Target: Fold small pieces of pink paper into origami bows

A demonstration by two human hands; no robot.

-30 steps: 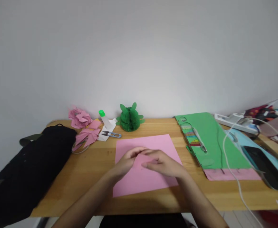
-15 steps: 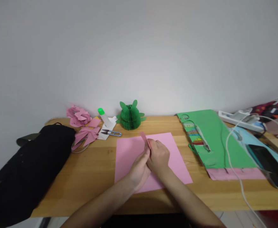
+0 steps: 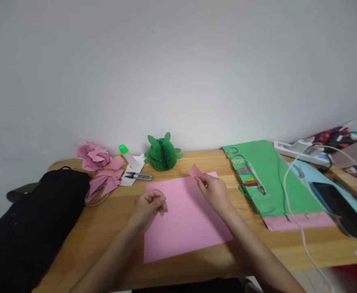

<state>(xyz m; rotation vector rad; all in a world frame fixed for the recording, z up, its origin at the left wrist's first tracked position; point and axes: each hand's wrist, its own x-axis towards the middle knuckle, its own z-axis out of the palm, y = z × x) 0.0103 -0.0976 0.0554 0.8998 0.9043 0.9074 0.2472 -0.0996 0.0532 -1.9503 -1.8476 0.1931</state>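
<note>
One large pink sheet [image 3: 187,232] lies flat near the front of the wooden bench [image 3: 105,240]. Black cloth item [image 3: 44,219] along the left side.

Left hand [image 3: 150,206]: at the sheet's left edge, fingers curled loosely, thumb against them. Can't tell if it grips anything inside the curl. Right hand [image 3: 207,182]: above the far right part of the sheet, pinching a small pink piece [image 3: 196,171] between thumb and fingers. Piece is up off the sheet, one corner pointing away, overlapping the sheet's far edge in view.

Right side: white cable [image 3: 301,234] runs over the green sheet [image 3: 280,181], which lies on another pink layer [image 3: 300,222]. Dark phone-shaped slab [image 3: 341,209] beside it, light blue sheet [image 3: 311,177] partly underneath. Slim pen-like tool [image 3: 255,177] on the green.

Further back, left: pink cut pieces [image 3: 108,181], then snips [image 3: 141,176] with blades over white paper [image 3: 129,180], glue stick [image 3: 130,158] green cap up, crumpled pink paper bundle [image 3: 94,156]. Green honeycomb paper figure [image 3: 163,156] back center, power strip [image 3: 302,152] back right. Plain wall [image 3: 178,73] behind.
</note>
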